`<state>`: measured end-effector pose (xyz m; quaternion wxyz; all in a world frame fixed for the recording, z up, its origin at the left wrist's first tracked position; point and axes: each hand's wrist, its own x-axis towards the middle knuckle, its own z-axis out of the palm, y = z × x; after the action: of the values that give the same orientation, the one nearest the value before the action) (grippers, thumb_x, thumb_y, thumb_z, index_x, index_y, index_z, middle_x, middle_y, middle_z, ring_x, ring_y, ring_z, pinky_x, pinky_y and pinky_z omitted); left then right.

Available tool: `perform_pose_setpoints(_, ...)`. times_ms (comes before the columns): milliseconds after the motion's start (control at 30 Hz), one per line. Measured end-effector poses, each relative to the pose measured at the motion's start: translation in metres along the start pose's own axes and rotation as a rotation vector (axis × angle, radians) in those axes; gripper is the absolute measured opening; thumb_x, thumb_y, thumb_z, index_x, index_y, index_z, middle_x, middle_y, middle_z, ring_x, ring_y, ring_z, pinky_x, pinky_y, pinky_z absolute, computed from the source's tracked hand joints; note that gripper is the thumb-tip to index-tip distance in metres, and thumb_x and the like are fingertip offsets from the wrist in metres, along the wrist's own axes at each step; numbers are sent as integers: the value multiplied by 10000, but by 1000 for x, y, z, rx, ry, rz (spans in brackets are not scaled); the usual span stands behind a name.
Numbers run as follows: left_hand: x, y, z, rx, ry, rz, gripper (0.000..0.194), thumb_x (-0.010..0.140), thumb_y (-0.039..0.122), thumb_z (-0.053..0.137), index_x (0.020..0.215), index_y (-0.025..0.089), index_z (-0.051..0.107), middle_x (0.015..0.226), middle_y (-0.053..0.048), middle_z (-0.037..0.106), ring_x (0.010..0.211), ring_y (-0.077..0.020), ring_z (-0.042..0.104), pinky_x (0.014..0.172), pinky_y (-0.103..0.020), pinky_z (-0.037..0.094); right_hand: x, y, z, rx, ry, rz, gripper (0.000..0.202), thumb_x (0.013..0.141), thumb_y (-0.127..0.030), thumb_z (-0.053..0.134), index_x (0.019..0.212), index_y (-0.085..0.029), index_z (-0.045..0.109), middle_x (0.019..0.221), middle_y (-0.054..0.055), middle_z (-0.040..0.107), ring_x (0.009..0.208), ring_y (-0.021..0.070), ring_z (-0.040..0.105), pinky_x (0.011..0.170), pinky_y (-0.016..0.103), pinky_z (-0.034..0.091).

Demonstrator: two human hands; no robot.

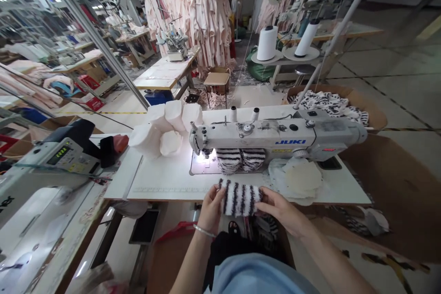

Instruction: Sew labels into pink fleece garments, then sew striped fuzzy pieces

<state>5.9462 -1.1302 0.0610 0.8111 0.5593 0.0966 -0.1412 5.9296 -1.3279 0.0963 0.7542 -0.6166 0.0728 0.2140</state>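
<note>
A fuzzy black-and-white striped fabric piece (241,198) is stretched between my two hands at the front edge of the sewing table. My left hand (212,206) pinches its left end, thumb on top. Its right end is gripped by my right hand (275,206). Just beyond the piece stands a white JUKI sewing machine (268,134), its needle area lit at the left. Two stacks of striped fabric pieces (229,160) lie under the machine's arm. To the right rests a pile of thin off-white pieces (299,177); white fluffy stacks (171,142) stand at the left.
A second sewing machine (51,161) occupies the left side. Behind the table on the right, a cardboard box (374,101) holds striped fabric. Thread cones (267,43) stand at the back. Pink garments (193,23) hang on a rack. A slanted metal pole (339,32) rises at the right.
</note>
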Motion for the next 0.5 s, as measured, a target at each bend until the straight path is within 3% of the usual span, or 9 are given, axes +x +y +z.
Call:
perform_pose_setpoints(133,14,24,4,223,27,189,350,755,471,646,859,147,564,672,8,606,621,-109,548,592,-202,430,6,3,3,-34,-13,-63,375,727,-441,719,965,-177,602,882,30,633,817,179,588,629,259,492)
perform_pose_setpoints(367,53,84,28,705,127,577,144,773,303,642,877,207,665,840,-18,688,772,-166,619,749,-266,450,55,14,15,-74,77,-258,289,891,-407,576,998,-139,556,779,-7,576,632,108,562,536,231,465)
perform_pose_setpoints(500,70,95,33,913,165,701,135,803,301,614,890,221,680,841,-36,698,764,-181,631,719,-275,449,76,18,25,-147,96,-322,262,920,-391,543,974,-135,558,763,-14,561,596,92,539,524,223,469)
